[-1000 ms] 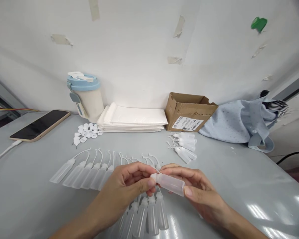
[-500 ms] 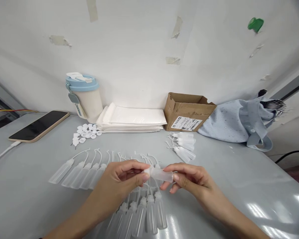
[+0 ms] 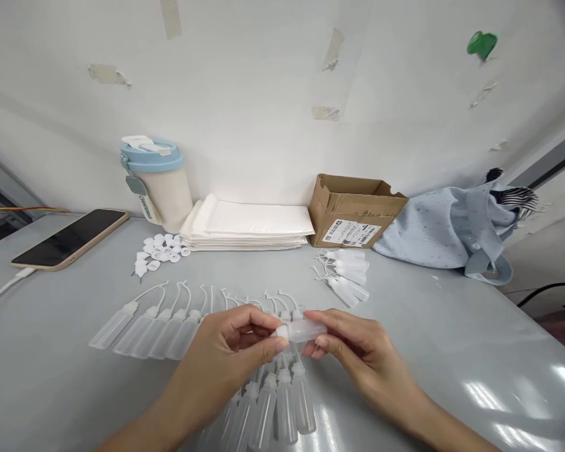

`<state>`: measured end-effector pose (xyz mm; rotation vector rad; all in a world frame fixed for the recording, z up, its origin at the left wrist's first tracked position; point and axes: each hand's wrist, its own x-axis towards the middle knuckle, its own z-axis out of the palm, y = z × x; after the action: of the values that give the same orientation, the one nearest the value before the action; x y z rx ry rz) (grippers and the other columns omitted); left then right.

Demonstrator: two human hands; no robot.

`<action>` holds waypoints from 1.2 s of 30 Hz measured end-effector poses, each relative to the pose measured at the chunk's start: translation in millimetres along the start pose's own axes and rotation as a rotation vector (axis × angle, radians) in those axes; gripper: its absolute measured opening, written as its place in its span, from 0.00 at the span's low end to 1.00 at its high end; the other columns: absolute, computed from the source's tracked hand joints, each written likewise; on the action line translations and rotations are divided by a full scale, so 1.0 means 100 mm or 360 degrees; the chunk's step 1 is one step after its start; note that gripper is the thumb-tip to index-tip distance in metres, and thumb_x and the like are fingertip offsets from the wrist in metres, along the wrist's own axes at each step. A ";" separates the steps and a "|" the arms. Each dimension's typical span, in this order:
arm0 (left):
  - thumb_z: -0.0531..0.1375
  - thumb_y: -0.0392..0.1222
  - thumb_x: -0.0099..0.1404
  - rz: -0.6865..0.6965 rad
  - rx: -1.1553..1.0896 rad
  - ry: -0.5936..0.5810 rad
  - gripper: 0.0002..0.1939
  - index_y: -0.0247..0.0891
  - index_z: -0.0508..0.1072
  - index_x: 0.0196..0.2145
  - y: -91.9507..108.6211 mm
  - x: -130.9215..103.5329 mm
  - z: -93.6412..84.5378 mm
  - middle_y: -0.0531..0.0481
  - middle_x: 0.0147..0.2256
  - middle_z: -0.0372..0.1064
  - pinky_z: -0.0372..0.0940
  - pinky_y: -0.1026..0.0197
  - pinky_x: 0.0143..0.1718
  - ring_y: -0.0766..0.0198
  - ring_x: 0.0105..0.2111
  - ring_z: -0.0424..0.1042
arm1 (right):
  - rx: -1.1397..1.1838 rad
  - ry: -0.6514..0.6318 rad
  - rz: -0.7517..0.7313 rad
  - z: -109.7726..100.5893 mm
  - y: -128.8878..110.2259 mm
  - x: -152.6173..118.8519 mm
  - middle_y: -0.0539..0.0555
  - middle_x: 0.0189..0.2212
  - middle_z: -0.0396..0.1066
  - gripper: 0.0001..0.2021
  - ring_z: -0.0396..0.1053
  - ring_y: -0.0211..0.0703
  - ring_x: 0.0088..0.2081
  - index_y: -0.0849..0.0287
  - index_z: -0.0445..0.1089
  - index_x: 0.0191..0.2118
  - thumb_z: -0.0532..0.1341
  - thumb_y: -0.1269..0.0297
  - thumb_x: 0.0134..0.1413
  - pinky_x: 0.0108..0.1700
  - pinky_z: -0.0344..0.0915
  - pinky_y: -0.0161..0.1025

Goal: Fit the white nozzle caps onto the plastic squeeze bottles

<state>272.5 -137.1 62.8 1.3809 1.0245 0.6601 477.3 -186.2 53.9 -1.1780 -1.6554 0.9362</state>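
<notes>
Between my two hands a small translucent plastic bottle (image 3: 306,330) lies sideways above the table. My left hand (image 3: 238,342) pinches the white cap (image 3: 281,333) at its left end between thumb and fingertips. The fingers and thumb of my right hand (image 3: 358,345) close around the bottle's body near its base. Under and around the hands lie several similar bottles with thin bent tubes: a row (image 3: 145,333) to the left and a nearer group (image 3: 266,411) below. My left hand and forearm hide part of both.
Loose white caps (image 3: 162,248) lie in a pile at the back left, near a phone (image 3: 70,238) and a lidded cup (image 3: 162,191). White envelopes (image 3: 254,220), a cardboard box (image 3: 353,213) and a blue bag (image 3: 433,229) stand along the wall. More bottles (image 3: 346,273) lie before the box.
My right hand has shifted slightly left and its grip has moved along the bottle. My left hand stays on the cap end, which has moved a little right and down.
</notes>
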 end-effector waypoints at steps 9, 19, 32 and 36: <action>0.61 0.33 0.59 0.0749 0.0378 0.0048 0.05 0.40 0.76 0.28 -0.01 -0.03 0.01 0.53 0.29 0.75 0.65 0.69 0.28 0.67 0.28 0.72 | 0.0451 -0.0222 0.0602 0.04 -0.05 0.04 0.47 0.16 0.63 0.23 0.63 0.31 0.14 0.62 0.66 0.23 0.51 0.52 0.64 0.19 0.61 0.31; 0.69 0.42 0.52 0.0020 -0.0473 -0.0025 0.05 0.43 0.79 0.30 -0.02 0.03 -0.05 0.53 0.33 0.76 0.68 0.68 0.35 0.65 0.34 0.74 | 0.0424 -0.0023 0.0389 0.03 -0.09 0.01 0.50 0.22 0.75 0.09 0.72 0.36 0.23 0.59 0.71 0.43 0.59 0.61 0.59 0.31 0.70 0.34; 0.62 0.43 0.60 0.0021 -0.0113 -0.0217 0.09 0.39 0.77 0.38 0.01 -0.05 0.04 0.55 0.23 0.72 0.67 0.65 0.29 0.66 0.25 0.70 | -0.0696 -0.0007 -0.0519 0.07 -0.06 -0.05 0.57 0.36 0.74 0.12 0.73 0.42 0.34 0.61 0.66 0.48 0.58 0.73 0.58 0.33 0.73 0.36; 0.60 0.40 0.61 0.0099 -0.0046 -0.0334 0.08 0.41 0.78 0.37 -0.03 -0.07 0.11 0.54 0.26 0.72 0.66 0.66 0.30 0.67 0.26 0.69 | -0.1110 -0.0057 -0.0828 0.12 -0.05 -0.06 0.59 0.33 0.76 0.12 0.74 0.45 0.32 0.65 0.61 0.51 0.53 0.70 0.64 0.27 0.71 0.36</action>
<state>278.8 -148.8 59.5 1.4285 0.8057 0.5600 465.6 -194.7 53.0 -1.0587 -2.2548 0.0385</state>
